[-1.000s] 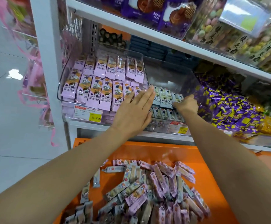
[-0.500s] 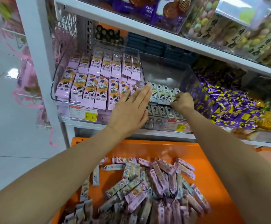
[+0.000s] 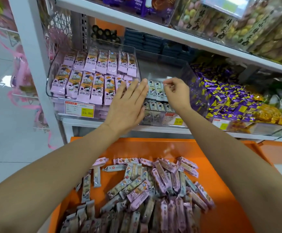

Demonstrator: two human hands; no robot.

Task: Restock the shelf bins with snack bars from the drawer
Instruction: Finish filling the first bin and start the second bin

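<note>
I'm taking the clear middle bin [image 3: 173, 69] as my reference. The grey bars [image 3: 154, 90] stand in a short row at its front, and the back of the bin is bare. To its left, the neighbouring bin holds pink bars [image 3: 86, 84] packed in two neat rows. Below it, the orange drawer [image 3: 224, 174] is pulled out and carries a loose heap of snack bars [image 3: 153, 190], pink and grey mixed.

My left hand [image 3: 128, 106] is flat with straight fingers [image 3: 136, 88], set against the left end of the grey row like a bookend and gripping nothing. My right hand [image 3: 175, 93] is at the row's right end, its fingers [image 3: 168, 84] curled, and it looks to be pinching the top seam of a grey bar.

These bars should be light, with slick, crinkly film over a stiffish core. A row like this will likely topple or fan out unless it is braced. I'd take each bar across its flat faces near the middle. The crimped end seam works for nudging, though film tends to slip there.
</note>
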